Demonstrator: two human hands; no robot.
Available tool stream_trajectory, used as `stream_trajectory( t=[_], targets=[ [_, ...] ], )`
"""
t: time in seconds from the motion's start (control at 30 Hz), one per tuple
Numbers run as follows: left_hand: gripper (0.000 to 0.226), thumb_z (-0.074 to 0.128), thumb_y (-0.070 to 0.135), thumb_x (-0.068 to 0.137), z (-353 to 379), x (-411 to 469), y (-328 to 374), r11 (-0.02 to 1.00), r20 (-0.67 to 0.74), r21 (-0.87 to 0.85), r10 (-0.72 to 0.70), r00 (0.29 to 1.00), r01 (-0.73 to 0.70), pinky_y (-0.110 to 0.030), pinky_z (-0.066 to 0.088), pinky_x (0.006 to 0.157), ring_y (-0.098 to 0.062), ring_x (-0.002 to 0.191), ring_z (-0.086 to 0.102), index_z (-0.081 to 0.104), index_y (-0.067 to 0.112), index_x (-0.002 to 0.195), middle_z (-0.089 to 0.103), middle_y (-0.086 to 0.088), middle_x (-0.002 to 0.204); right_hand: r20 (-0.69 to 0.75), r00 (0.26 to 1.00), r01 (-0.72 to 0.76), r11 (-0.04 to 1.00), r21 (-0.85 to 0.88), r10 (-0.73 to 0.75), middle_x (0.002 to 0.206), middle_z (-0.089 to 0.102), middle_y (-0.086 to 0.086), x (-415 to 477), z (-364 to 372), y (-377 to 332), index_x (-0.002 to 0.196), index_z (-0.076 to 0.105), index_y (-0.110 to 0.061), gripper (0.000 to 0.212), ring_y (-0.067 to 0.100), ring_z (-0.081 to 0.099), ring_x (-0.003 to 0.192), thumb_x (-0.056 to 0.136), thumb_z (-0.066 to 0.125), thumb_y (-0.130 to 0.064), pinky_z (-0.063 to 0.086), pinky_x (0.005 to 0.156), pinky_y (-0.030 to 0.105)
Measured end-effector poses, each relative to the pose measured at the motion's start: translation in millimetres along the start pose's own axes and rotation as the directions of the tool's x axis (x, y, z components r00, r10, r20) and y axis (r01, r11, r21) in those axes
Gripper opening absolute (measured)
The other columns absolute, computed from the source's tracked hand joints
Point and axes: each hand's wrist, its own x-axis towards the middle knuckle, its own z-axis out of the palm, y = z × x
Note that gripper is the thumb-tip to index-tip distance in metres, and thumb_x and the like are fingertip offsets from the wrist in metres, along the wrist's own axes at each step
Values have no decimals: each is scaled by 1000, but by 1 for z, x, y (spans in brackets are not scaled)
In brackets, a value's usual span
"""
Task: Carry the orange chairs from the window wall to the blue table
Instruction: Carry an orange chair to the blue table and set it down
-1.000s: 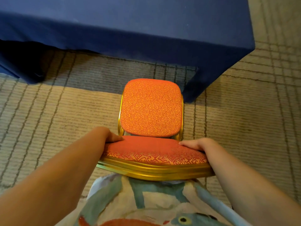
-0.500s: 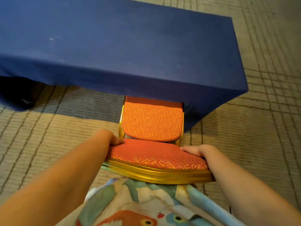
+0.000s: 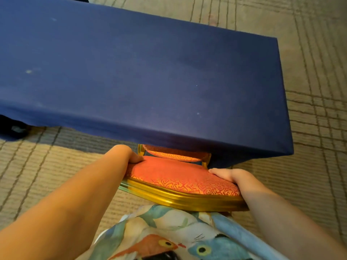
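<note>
— Where is the orange chair (image 3: 180, 177)?
— Right in front of you. Its padded back is nearest your body and its seat (image 3: 174, 155) lies under the near edge of the counter (image 3: 150, 72), close to the counter's right end. Only a sliver of seat shows below the hanging blue cloth.
— What's in the way?
— The cloth's front drop hangs over the seat. The gold frame (image 3: 187, 200) along the chair back lies right by your printed shirt (image 3: 169, 231). At far left, under the cloth, there's a dark shape I can't make out.
— And the floor?
— Beige carpet (image 3: 309, 72) with darker grid lines runs all round the counter. The counter top is blue fabric with a few pale specks.
— My grip?
— Your left hand (image 3: 124, 154) clasps the left side of the chair back and your right hand (image 3: 231, 176) clasps the right side. The fingers (image 3: 217, 171) wrap round the padded edge, with the thumbs lying on the orange fabric and the rest hidden behind.
</note>
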Motion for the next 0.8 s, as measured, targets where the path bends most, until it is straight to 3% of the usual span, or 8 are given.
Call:
stream_trajectory(
  t=[0.07, 0.13, 0.27, 0.4, 0.5, 0.67, 0.8],
  targets=[
    [82, 43, 66, 90, -10, 8, 6, 1000, -1, -3, 7, 1000, -7, -40, 40, 93, -30, 119, 50, 30, 8, 148, 42, -11, 145, -17, 1000, 21, 999, -27, -22, 143, 51, 11, 5, -8, -7, 146, 46, -19, 68, 28, 53, 123, 95, 40, -64, 35, 99, 37],
    [79, 44, 64, 91, -16, 11, 11, 1000, -45, 10, 25, 999, -25, -39, 39, 92, -29, 121, 50, 33, 8, 146, 43, -9, 146, -30, 998, 52, 997, -58, -54, 148, 47, 10, 6, -13, -16, 146, 45, -20, 62, 28, 48, 132, 99, 37, -59, 33, 102, 36],
    [85, 48, 70, 83, -23, 25, 11, 993, -142, 74, 102, 985, -92, -40, 36, 109, -25, 132, 45, 34, 17, 149, 39, -1, 151, -22, 997, 68, 992, -104, -71, 151, 44, 10, 6, -20, -24, 148, 43, -19, 62, 29, 45, 135, 100, 35, -57, 31, 110, 37],
    [76, 47, 70, 84, -18, 21, 8, 992, -160, 90, 105, 982, -92, -42, 39, 104, -26, 127, 50, 44, 20, 142, 46, -3, 146, -75, 994, 71, 987, -143, -83, 153, 42, 10, 2, -16, -23, 149, 43, -17, 65, 29, 43, 138, 98, 40, -57, 32, 115, 38],
    [65, 51, 69, 82, -10, 15, 6, 989, -231, 76, 143, 962, -129, -42, 43, 99, -27, 115, 57, 57, 22, 127, 58, -3, 131, -153, 972, 137, 962, -234, -176, 147, 50, 11, -12, -10, -28, 142, 51, -11, 59, 29, 50, 132, 98, 46, -49, 37, 106, 33],
    [51, 47, 56, 83, -6, 3, -8, 963, -386, 71, 266, 883, -259, -45, 45, 99, -30, 111, 59, 64, 18, 113, 64, -7, 121, -219, 899, 311, 904, -294, -380, 127, 65, 9, -39, 8, -50, 122, 67, -11, 51, 28, 62, 114, 90, 55, -49, 47, 96, 32],
    [39, 46, 47, 86, -5, -25, -22, 943, -520, 132, 329, 788, -307, -38, 48, 85, -26, 100, 60, 64, 21, 108, 65, -3, 109, -257, 822, 451, 857, -250, -508, 118, 67, 12, -74, 20, -71, 118, 68, -5, 42, 27, 63, 104, 96, 55, -39, 47, 89, 31]
  ],
)
